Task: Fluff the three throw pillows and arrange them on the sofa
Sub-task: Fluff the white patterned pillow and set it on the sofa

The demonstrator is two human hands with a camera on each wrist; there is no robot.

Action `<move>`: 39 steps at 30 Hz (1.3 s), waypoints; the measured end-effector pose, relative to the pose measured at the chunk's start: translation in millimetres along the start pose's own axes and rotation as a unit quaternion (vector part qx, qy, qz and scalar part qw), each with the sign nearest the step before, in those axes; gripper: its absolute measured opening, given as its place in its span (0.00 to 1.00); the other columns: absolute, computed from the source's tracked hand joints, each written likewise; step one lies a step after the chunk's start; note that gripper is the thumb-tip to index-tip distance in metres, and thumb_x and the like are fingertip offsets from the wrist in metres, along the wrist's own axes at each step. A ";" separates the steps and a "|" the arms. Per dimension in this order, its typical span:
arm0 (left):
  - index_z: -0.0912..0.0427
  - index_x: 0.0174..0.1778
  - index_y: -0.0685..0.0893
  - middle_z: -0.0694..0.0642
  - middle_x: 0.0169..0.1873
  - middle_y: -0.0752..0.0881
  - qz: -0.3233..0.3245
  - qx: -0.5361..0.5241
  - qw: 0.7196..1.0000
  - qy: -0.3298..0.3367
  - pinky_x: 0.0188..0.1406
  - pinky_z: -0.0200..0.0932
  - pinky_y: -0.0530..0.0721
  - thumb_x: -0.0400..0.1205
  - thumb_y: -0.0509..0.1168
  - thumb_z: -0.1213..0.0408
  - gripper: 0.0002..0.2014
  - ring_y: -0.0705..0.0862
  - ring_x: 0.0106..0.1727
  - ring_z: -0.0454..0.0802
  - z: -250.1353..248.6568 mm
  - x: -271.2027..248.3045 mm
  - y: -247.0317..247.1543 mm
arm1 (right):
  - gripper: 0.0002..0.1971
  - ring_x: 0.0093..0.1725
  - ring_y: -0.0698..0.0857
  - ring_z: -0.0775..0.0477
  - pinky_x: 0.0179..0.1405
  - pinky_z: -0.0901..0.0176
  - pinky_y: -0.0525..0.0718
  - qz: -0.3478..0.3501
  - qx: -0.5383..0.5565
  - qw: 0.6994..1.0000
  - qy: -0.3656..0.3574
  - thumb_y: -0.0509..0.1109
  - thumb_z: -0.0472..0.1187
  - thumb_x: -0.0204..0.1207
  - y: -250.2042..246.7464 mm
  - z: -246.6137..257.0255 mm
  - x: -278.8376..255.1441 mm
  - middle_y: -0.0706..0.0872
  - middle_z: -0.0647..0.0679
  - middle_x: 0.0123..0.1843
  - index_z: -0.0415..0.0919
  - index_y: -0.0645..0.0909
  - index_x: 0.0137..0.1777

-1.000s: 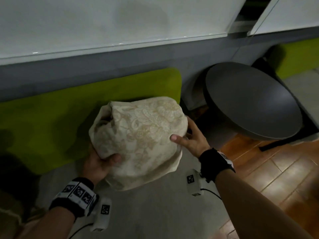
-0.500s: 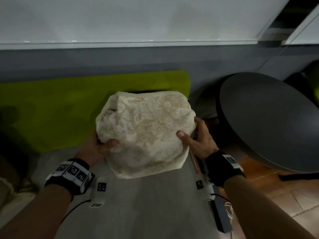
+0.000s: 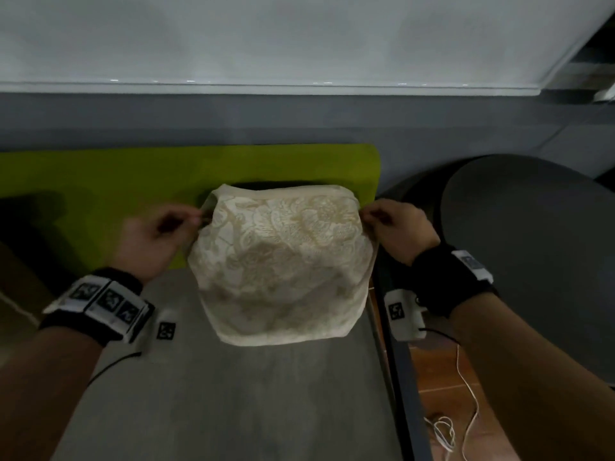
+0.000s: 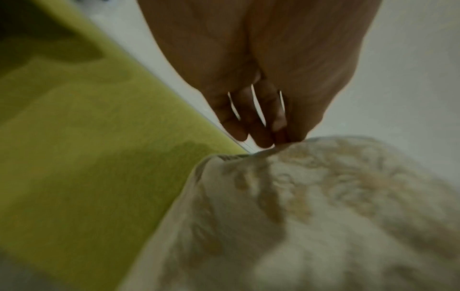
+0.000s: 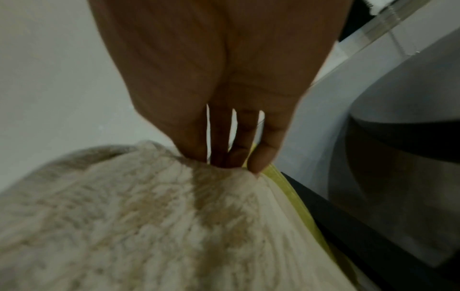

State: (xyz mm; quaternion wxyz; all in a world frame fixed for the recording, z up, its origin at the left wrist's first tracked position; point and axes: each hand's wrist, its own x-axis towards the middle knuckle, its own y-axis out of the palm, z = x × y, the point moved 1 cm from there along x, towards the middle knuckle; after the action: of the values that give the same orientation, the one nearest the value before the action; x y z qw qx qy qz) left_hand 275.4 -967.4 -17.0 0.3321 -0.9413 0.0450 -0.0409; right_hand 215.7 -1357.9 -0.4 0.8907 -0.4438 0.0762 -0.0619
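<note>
Both hands, left [image 3: 151,237] and right [image 3: 401,229], pinch the pillow's [image 3: 283,261] far corners. It looks light and soft; corners suit gripping.

Overall light: dim and flat in all three views, with a grey-green cast.
Brightest area: the white panel [image 3: 299,38] toward 12 o'clock in the head view, with small glints of glare along its lower edge.
Shadows: a dark patch on the green backrest [image 3: 100,194] at 9 o'clock, and a black band just behind the pillow [image 3: 283,261].
Head view sharpness: fair at centre — straight edges bow toward the corners.
Wrist views: soft and smeared; the pillow's pattern is a blur, the left hand [image 4: 261,78] and right hand [image 5: 219,78] dark against pale background.
Noise: grain in the darker areas.
</note>
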 end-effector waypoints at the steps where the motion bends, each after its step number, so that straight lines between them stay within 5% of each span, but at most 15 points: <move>1: 0.34 0.45 0.84 0.29 0.39 0.89 0.069 0.042 0.997 0.002 0.52 0.26 0.79 0.85 0.68 0.58 0.10 0.85 0.45 0.25 -4.1 5.8 0.8 | 0.12 0.59 0.88 0.41 0.52 0.56 0.80 0.066 -0.046 0.997 0.010 0.68 0.50 0.85 2.1 3.3 6.6 0.91 0.45 0.60 0.52 0.89 0.63; 3: 0.33 0.51 0.85 0.43 0.48 0.90 0.173 0.128 0.977 -0.001 0.52 0.44 0.80 0.87 0.62 0.47 0.06 0.84 0.46 0.38 -2.5 13.8 3.4 | 0.17 0.63 0.86 0.33 0.52 0.53 0.78 0.151 -0.118 0.981 0.031 0.64 0.53 0.86 6.5 6.5 16.3 0.88 0.40 0.64 0.52 0.86 0.69; 5: 0.41 0.60 0.88 0.57 0.53 0.90 0.210 0.218 0.953 0.000 0.50 0.50 0.78 0.85 0.50 0.34 0.25 0.82 0.46 0.50 -3.5 17.9 4.7 | 0.20 0.64 0.85 0.30 0.57 0.48 0.82 0.189 -0.190 0.963 0.020 0.61 0.56 0.86 10.9 5.6 22.5 0.85 0.38 0.64 0.50 0.82 0.72; 9: 0.58 0.66 0.84 0.67 0.54 0.89 0.212 0.273 0.938 -0.017 0.45 0.49 0.74 0.91 0.53 0.47 0.23 0.79 0.45 0.56 -16.4 16.1 13.4 | 0.35 0.61 0.86 0.31 0.60 0.41 0.87 0.228 -0.261 0.936 -0.055 0.50 0.67 0.66 16.1 3.3 22.7 0.86 0.40 0.61 0.51 0.88 0.60; 11: 0.58 0.69 0.81 0.65 0.56 0.88 0.217 0.284 0.934 -0.023 0.47 0.49 0.76 0.89 0.52 0.45 0.24 0.81 0.48 0.59 -18.5 15.4 15.4 | 0.40 0.61 0.84 0.32 0.62 0.38 0.85 0.228 -0.274 0.931 -0.073 0.44 0.66 0.59 19.1 -0.6 21.8 0.86 0.42 0.63 0.51 0.88 0.60; 13: 0.56 0.72 0.79 0.62 0.60 0.88 0.210 0.263 0.941 -0.030 0.52 0.51 0.79 0.82 0.52 0.41 0.29 0.85 0.56 0.63 -19.9 13.4 14.6 | 0.36 0.60 0.83 0.32 0.60 0.38 0.84 0.171 -0.209 0.961 -0.053 0.44 0.64 0.63 11.6 3.3 12.5 0.86 0.42 0.61 0.49 0.84 0.59; 15: 0.57 0.74 0.77 0.62 0.63 0.86 0.197 0.238 0.950 -0.035 0.55 0.53 0.81 0.83 0.61 0.47 0.26 0.85 0.59 0.65 -19.8 14.0 12.4 | 0.20 0.57 0.84 0.37 0.56 0.46 0.82 0.058 -0.084 0.995 -0.008 0.54 0.57 0.77 4.6 -5.5 9.0 0.87 0.42 0.57 0.47 0.81 0.55; 17: 0.55 0.78 0.73 0.63 0.67 0.84 0.194 0.237 0.951 -0.027 0.59 0.54 0.81 0.83 0.64 0.52 0.26 0.84 0.63 0.66 -17.8 15.8 11.2 | 0.09 0.57 0.84 0.39 0.53 0.53 0.77 -0.044 0.037 0.995 0.079 0.63 0.47 0.86 -0.5 -17.6 7.4 0.88 0.40 0.58 0.45 0.81 0.56; 19: 0.50 0.83 0.69 0.62 0.71 0.82 0.193 0.252 0.948 -0.018 0.62 0.56 0.81 0.86 0.61 0.51 0.28 0.83 0.65 0.66 -16.2 17.6 11.3 | 0.09 0.60 0.85 0.39 0.55 0.53 0.78 -0.099 0.111 0.977 0.153 0.63 0.45 0.88 0.4 -30.1 3.9 0.88 0.40 0.60 0.44 0.82 0.60; 22: 0.50 0.84 0.68 0.64 0.68 0.84 0.198 0.267 0.943 -0.016 0.60 0.56 0.81 0.87 0.59 0.56 0.26 0.83 0.62 0.66 -18.6 20.3 16.4 | 0.04 0.61 0.87 0.42 0.59 0.51 0.84 -0.129 0.161 0.969 0.133 0.68 0.48 0.86 3.6 -34.8 0.2 0.88 0.53 0.53 0.53 0.82 0.57; 26: 0.58 0.78 0.74 0.69 0.56 0.87 0.197 0.293 0.936 0.003 0.46 0.49 0.74 0.86 0.58 0.58 0.23 0.77 0.44 0.58 -23.1 22.1 22.3 | 0.24 0.62 0.85 0.52 0.66 0.50 0.84 0.001 0.076 0.997 0.017 0.76 0.57 0.77 0.3 -28.3 5.2 0.87 0.57 0.64 0.62 0.78 0.73; 28: 0.59 0.76 0.76 0.69 0.56 0.87 0.185 0.291 0.939 0.002 0.46 0.49 0.74 0.87 0.59 0.60 0.21 0.80 0.45 0.60 -22.1 22.6 23.4 | 0.23 0.57 0.84 0.50 0.58 0.54 0.83 0.044 0.015 0.999 0.022 0.78 0.55 0.76 -4.5 -26.0 10.5 0.87 0.55 0.58 0.58 0.81 0.69; 31: 0.56 0.76 0.77 0.68 0.60 0.88 0.166 0.256 0.952 -0.011 0.51 0.53 0.80 0.88 0.57 0.54 0.21 0.86 0.55 0.69 -16.4 19.9 23.2 | 0.10 0.51 0.87 0.43 0.47 0.56 0.80 -0.083 0.109 0.986 0.095 0.78 0.50 0.78 -11.2 -35.8 20.3 0.87 0.49 0.46 0.47 0.83 0.51; 34: 0.52 0.81 0.74 0.66 0.67 0.85 0.173 0.244 0.954 -0.029 0.59 0.57 0.82 0.87 0.56 0.48 0.26 0.84 0.62 0.70 -19.9 13.5 19.9 | 0.08 0.55 0.87 0.40 0.47 0.58 0.75 -0.211 0.143 0.956 0.146 0.75 0.48 0.81 -19.6 -47.4 18.2 0.86 0.49 0.47 0.46 0.81 0.50; 39: 0.49 0.79 0.75 0.64 0.68 0.85 0.190 0.240 0.951 -0.028 0.61 0.58 0.82 0.75 0.51 0.44 0.35 0.84 0.64 0.69 -30.8 8.1 18.0 | 0.20 0.55 0.84 0.52 0.56 0.58 0.79 -0.009 0.022 1.000 -0.003 0.80 0.56 0.74 -2.5 -23.3 23.2 0.86 0.53 0.58 0.52 0.85 0.63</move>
State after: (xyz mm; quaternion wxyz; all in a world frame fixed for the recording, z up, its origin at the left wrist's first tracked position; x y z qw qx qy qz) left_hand 279.0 -1001.4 -4.1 0.5514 -0.8082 0.2027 0.0403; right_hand 233.9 -1381.7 -14.1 0.9002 -0.4245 0.0682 -0.0697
